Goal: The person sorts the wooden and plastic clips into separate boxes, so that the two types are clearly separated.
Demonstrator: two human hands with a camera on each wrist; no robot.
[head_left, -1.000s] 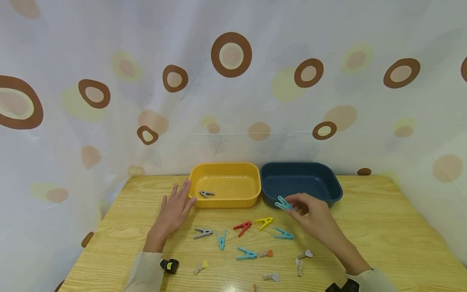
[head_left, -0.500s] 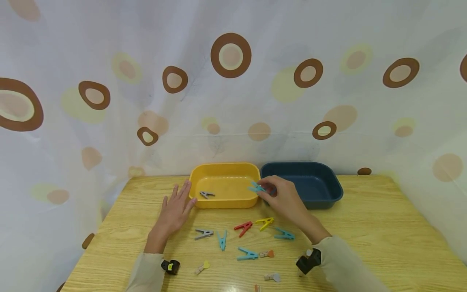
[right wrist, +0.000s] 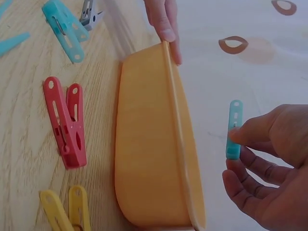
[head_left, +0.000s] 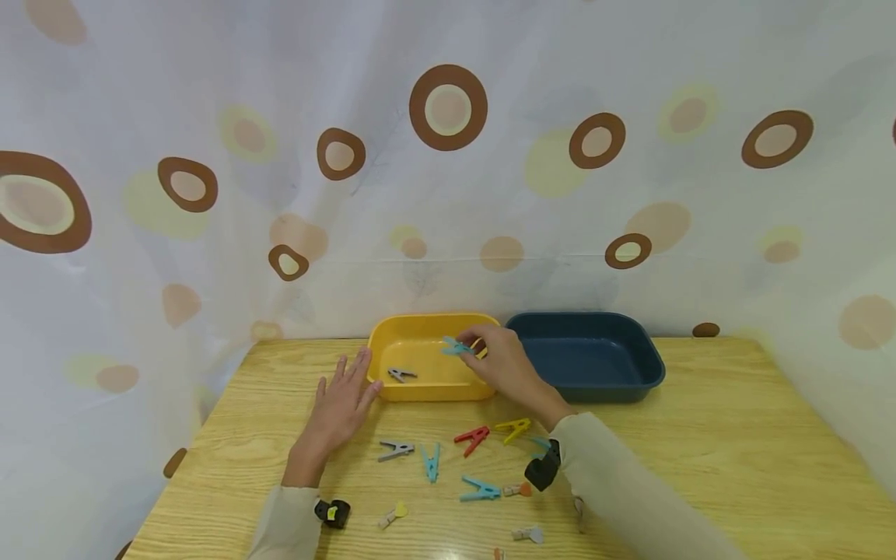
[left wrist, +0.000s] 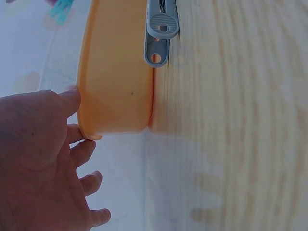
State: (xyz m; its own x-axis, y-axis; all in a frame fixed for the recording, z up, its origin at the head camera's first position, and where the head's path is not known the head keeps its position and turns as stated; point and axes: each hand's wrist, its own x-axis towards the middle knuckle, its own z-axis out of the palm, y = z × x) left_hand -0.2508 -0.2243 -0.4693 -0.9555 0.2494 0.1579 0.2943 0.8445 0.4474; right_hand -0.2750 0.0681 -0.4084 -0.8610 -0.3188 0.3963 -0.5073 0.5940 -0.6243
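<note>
My right hand [head_left: 509, 364] pinches a light-blue plastic clothespin [head_left: 456, 348] between thumb and fingers, above the right part of the yellow basin [head_left: 430, 394]. In the right wrist view the clothespin [right wrist: 234, 130] stands upright in the grip, apart from the basin wall [right wrist: 147, 139]. My left hand [head_left: 338, 410] rests at the basin's left end, fingers spread and fairly straight, touching the rim. In the left wrist view that hand [left wrist: 43, 149] meets the basin's corner with its thumb and a finger. One grey clothespin [head_left: 401, 375] lies inside the yellow basin.
A dark-blue basin [head_left: 595, 395] stands right of the yellow one. On the wooden table lie a red clothespin [head_left: 472, 439], a yellow one [head_left: 514, 429], a grey one [head_left: 397, 449], several light-blue ones [head_left: 480, 489] and small wooden clips [head_left: 393, 514]. A patterned curtain [head_left: 448, 288] hangs behind.
My right hand has carried the light-blue clothespin leftward, from in front of the dark-blue basin to over the yellow basin. My left hand has stayed at the yellow basin's left end.
</note>
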